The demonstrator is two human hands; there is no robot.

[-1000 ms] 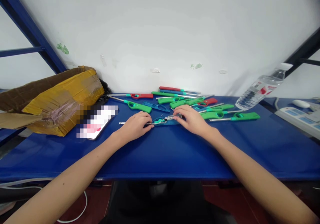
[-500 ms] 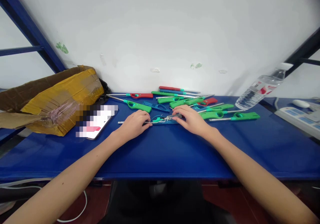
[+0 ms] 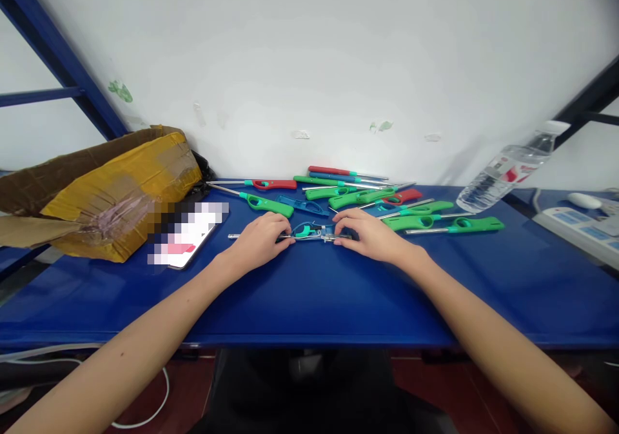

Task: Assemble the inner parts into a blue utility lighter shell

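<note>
An opened blue long-necked lighter (image 3: 309, 233) lies on the table between my hands, its inner parts and a green trigger showing. My left hand (image 3: 265, 235) is closed around its metal neck, whose tip sticks out to the left. With thumb and fingers, my right hand (image 3: 360, 233) pinches a clear fuel tank (image 3: 329, 237) at the handle end; the fingers partly cover it. Just behind lies a loose blue handle shell (image 3: 302, 206). A green lighter (image 3: 267, 206) rests behind my left hand.
Several green, red and blue lighters (image 3: 367, 195) are heaped along the wall. A taped cardboard box (image 3: 120, 195) and a phone (image 3: 193, 234) stand and lie at left. To the right are a water bottle (image 3: 505, 169) and a white power strip (image 3: 580, 231) on the blue table (image 3: 319, 305).
My right hand has shifted slightly down, bringing the clear tank lower and in line with the lighter's handle. My left hand stays in place on the neck.
</note>
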